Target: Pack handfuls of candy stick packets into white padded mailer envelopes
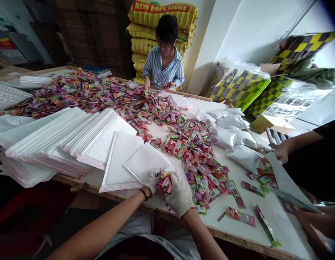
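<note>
Both my hands wear white knit gloves and are close together at the table's near edge. Between them is a bunch of small pink and red snack packets (165, 183). My left hand (151, 180) is curled against the bunch's left side, its fingers partly hidden, beside the lower edge of a white bubble mailer (147, 162). My right hand (179, 194) wraps around the bunch from the right. A second bubble mailer (121, 159) lies under the first one's left part. Loose packets (200, 169) spread over the table just right of my right hand.
Stacked bubble mailers (61, 133) cover the table's left side. A large packet heap (83, 90) spreads behind them. Filled white mailers (229, 126) lie at the right. Across the table, a person in a striped shirt (164, 66) handles packets. Another person's arm (300, 144) holds a mailer at right.
</note>
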`<state>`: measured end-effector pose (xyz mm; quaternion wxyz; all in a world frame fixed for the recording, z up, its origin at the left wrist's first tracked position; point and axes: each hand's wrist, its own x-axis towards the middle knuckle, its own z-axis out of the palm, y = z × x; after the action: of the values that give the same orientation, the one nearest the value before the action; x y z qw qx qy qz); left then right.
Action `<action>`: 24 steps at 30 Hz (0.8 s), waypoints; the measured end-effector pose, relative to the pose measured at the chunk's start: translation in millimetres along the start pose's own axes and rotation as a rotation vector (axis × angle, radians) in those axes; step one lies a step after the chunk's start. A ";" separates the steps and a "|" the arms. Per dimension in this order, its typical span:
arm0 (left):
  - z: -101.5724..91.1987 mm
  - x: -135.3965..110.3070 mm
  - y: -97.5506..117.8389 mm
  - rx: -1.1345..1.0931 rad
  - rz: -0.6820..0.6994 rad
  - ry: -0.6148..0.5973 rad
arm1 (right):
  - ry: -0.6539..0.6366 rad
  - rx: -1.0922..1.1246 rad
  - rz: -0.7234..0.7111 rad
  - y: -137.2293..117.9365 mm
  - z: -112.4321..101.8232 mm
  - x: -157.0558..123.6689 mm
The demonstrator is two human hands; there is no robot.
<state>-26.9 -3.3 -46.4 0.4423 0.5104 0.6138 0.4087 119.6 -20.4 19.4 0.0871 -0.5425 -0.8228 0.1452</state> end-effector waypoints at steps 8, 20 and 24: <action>-21.9 0.7 36.0 0.327 0.033 -0.001 | -0.130 -0.083 0.072 -2.5 -7.2 26.5; -15.7 -5.7 42.2 0.927 0.115 -0.050 | -0.143 -0.094 0.009 1.4 -13.1 8.1; -13.1 -11.7 53.2 0.886 0.184 -0.061 | -0.039 -0.176 0.037 -4.1 -6.0 2.9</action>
<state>-24.3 -7.8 9.3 0.1608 0.7149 0.6682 0.1288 116.7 -18.4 26.4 0.0203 -0.5601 -0.8238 0.0845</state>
